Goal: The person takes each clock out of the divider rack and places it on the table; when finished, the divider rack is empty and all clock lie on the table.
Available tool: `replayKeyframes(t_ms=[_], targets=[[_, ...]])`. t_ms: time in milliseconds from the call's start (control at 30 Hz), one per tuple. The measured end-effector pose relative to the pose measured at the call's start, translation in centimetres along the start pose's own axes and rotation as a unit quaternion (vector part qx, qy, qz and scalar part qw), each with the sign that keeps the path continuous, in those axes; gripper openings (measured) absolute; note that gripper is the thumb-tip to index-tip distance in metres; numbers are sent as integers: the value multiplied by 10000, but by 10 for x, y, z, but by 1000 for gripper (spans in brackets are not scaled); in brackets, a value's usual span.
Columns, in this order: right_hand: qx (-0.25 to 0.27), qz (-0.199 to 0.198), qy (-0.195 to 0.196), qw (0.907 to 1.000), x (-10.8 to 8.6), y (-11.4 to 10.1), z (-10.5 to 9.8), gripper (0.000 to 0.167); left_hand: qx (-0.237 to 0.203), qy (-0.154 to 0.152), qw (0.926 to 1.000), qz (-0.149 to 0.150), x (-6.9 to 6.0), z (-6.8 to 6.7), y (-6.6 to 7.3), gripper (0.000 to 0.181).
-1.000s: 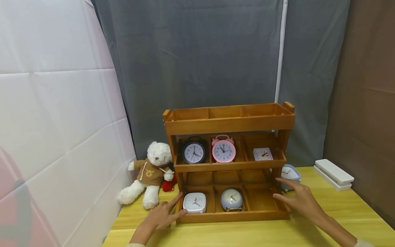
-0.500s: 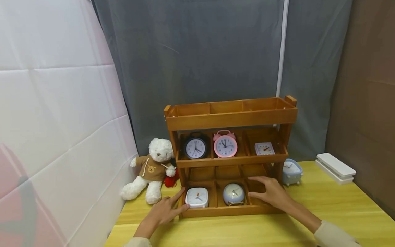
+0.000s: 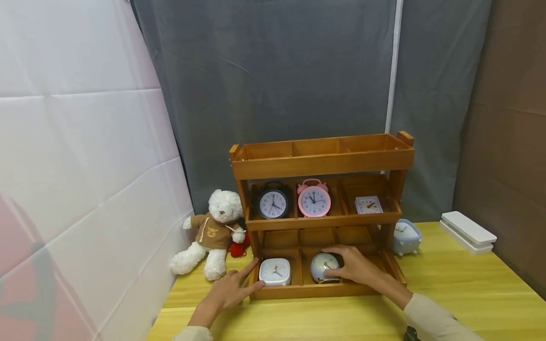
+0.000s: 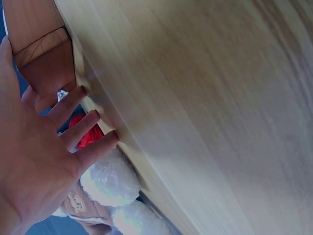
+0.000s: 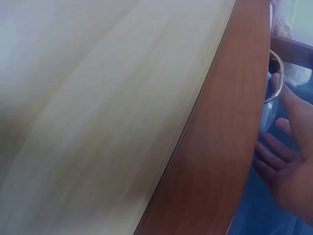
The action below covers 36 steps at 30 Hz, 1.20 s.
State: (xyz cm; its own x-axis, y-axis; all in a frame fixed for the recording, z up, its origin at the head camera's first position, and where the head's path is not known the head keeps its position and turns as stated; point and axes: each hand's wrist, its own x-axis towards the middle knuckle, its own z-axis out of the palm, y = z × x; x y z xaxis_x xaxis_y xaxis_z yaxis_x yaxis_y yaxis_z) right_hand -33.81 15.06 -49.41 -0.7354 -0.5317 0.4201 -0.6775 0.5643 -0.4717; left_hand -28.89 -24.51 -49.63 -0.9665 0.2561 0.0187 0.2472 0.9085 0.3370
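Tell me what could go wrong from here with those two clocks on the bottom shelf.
The round clock could slip or roll: the right hand reaches round its curved body, and how firm any hold is cannot be told.
Its base might catch on the front rim if lifted too low.
The left hand has its thumb tip close to the white clock, so a small slip could nudge it.

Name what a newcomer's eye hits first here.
Likely the pink alarm clock, in the centre compartment on the middle tier of the wooden rack. Then the white teddy bear, seated left of the rack in a brown top, with something red beside it.
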Motion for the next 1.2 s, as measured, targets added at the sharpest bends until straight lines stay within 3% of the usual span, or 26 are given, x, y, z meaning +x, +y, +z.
replayKeyframes(t_ms=[367,600,833,1200], targets=[[-146,-272,-402,9987,3,4,1,70,-9,34,10000,14,0,-1,7,82],[186,-276,-596,9977,5,7,2,66,4,44,10000,56,1,0,7,82],[236,-227,-313,9990,2,5,-3,66,38,-3,10000,30,1,3,6,82],[-44,-99,165,9998,1,-11,-41,67,20,14,10000,-65,1,0,0,82]])
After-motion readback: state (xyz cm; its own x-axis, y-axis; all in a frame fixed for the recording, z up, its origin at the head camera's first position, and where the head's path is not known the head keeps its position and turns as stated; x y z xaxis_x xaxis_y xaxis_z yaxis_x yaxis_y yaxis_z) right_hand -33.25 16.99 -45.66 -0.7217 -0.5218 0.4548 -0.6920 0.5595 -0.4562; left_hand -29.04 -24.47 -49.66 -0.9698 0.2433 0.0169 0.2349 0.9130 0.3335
